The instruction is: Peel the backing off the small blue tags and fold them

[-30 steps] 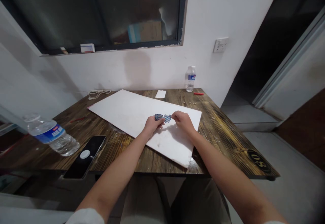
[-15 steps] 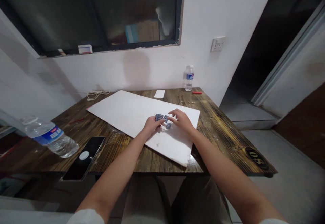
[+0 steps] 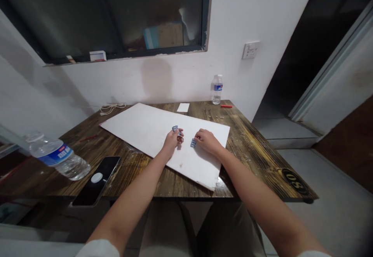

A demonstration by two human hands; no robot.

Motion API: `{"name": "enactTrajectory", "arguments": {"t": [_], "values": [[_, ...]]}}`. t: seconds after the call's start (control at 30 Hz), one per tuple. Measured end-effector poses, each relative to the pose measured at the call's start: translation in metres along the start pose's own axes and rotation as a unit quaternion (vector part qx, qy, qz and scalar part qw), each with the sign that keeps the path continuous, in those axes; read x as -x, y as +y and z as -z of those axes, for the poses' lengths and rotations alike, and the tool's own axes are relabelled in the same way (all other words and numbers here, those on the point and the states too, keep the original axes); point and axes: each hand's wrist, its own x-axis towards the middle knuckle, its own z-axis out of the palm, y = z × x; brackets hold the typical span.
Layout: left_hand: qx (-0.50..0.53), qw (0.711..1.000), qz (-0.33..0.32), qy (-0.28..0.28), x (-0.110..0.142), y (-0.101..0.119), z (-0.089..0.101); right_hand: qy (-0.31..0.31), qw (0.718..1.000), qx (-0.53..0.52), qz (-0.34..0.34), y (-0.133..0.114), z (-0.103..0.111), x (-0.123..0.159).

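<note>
Hard to see: The printing on the blue-and-white pieces cannot be read at this size, and their material cannot be told. The palms are turned down and are hidden.

Left hand: The left hand (image 3: 174, 142) is held over the white foam board (image 3: 140, 125). Its fingers (image 3: 181, 139) are curled and closed, and a small blue-and-white piece (image 3: 175, 128) is pinched by them, with its upper end standing above the fingertips. A thin blue edge is also seen by the fingertips, but it cannot be told if this is a separate piece.

Right hand: The right hand (image 3: 206, 140) is kept low over the board, with the fingers (image 3: 198, 134) loosely curled and partly open. Nothing is seen held by them.

Loose piece: A second blue-and-white piece (image 3: 193, 143) is lying on the board between the hands, just beside the right fingertips. Contact cannot be confirmed.

Worktop: The board is lying at an angle on the scarred wooden worktop (image 3: 241, 152). A plastic water bottle (image 3: 56, 156) and a black phone (image 3: 96, 181) are placed left of the board, and a second water bottle (image 3: 217, 89) is standing by the wall.
</note>
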Motion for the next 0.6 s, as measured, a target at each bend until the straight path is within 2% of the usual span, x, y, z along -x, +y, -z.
{"name": "enactTrajectory", "arguments": {"t": [0.2,0.33,0.4,0.5,0.6], "values": [[-0.064,0.997,-0.012,0.030,-0.001,0.000,0.005,-0.017,0.997,0.073,-0.004,0.001,-0.002,0.002],[-0.098,0.995,-0.010,0.020,0.001,0.001,0.004,0.013,0.998,0.065,-0.009,0.002,-0.004,0.002],[-0.115,0.993,-0.013,-0.004,0.002,0.000,0.002,0.054,0.998,0.027,-0.009,0.003,-0.005,0.001],[-0.148,0.988,-0.020,-0.047,0.006,0.000,-0.001,0.110,0.990,-0.085,0.024,0.002,-0.003,-0.001],[-0.206,0.972,-0.042,-0.101,0.012,0.001,-0.004,0.132,0.975,-0.168,0.066,-0.002,-0.003,-0.002]]}}
